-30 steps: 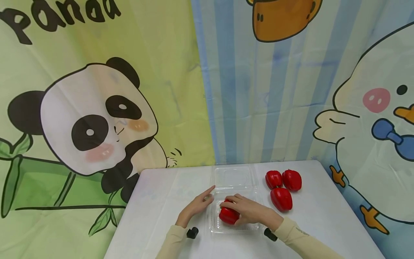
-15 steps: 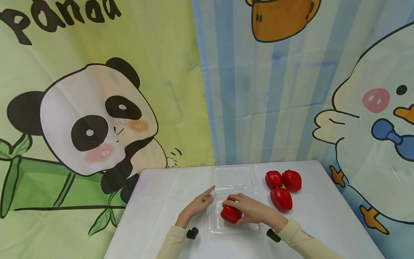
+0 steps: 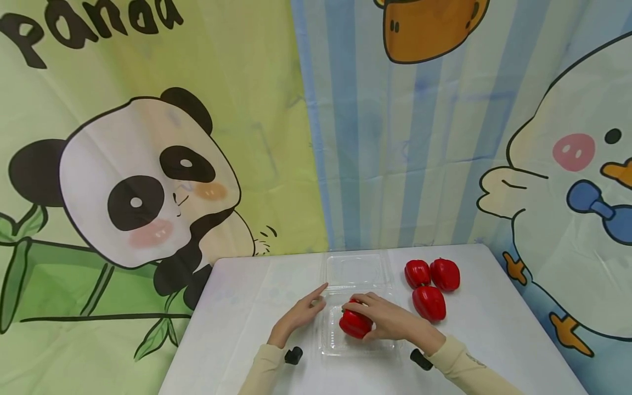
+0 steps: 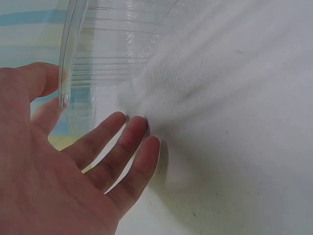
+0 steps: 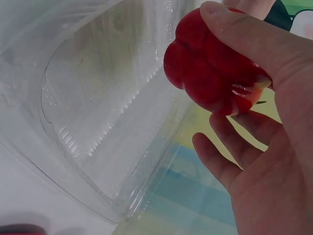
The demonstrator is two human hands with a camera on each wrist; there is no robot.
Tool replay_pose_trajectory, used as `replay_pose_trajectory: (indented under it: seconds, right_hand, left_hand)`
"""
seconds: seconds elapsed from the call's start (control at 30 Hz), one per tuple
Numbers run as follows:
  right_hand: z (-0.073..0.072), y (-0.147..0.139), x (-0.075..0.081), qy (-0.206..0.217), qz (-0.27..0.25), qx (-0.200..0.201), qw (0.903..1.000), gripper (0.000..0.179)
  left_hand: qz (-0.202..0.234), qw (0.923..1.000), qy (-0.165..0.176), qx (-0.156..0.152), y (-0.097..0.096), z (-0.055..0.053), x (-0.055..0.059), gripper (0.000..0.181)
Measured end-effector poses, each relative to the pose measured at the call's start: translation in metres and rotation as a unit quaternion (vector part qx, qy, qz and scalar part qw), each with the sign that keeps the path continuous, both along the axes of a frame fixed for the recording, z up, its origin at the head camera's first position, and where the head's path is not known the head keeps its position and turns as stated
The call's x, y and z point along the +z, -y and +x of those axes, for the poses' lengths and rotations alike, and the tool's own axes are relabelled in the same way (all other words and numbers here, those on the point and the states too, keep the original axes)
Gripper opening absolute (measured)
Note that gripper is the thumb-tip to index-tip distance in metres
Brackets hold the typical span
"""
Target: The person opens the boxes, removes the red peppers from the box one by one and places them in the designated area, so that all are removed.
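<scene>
My right hand (image 3: 390, 319) grips a red bell pepper (image 3: 356, 326) over the base of a clear plastic clamshell box (image 3: 327, 346). In the right wrist view, the thumb lies along the bell pepper (image 5: 208, 73) and its lobed end faces the camera. The left hand (image 3: 302, 312) is beside the box's left edge, index finger extended. Its thumb and index tips are right at the clear rim (image 4: 63, 58) in the left wrist view, while the other fingers spread loosely above the white table.
The box's lid (image 3: 356, 271) lies folded back behind the base. To the right stand a nearer red bell pepper (image 3: 429, 304) and two others, at the back left (image 3: 417, 274) and back right (image 3: 445, 275). A printed curtain (image 3: 365, 137) hangs behind the white table (image 3: 247, 307).
My right hand and its bell pepper have shifted slightly right and toward the back over the box. The left hand has stayed at the box's left edge.
</scene>
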State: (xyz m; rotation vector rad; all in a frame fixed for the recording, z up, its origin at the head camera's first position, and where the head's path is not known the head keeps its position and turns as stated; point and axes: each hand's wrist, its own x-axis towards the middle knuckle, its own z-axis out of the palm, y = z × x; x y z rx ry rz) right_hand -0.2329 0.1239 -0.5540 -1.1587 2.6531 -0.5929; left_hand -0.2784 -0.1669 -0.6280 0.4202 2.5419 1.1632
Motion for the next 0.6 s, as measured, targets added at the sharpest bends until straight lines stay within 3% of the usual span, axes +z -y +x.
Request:
replay_pose_trajectory:
  seconds: [0.6]
  right_hand:
    - [0.0037, -0.0082, 0.0038, 0.002, -0.010, -0.015, 0.9998, 0.091]
  left_hand:
    - [0.007, 0.9999, -0.013, -0.001, 0.0003, 0.0001, -0.0009, 0.053]
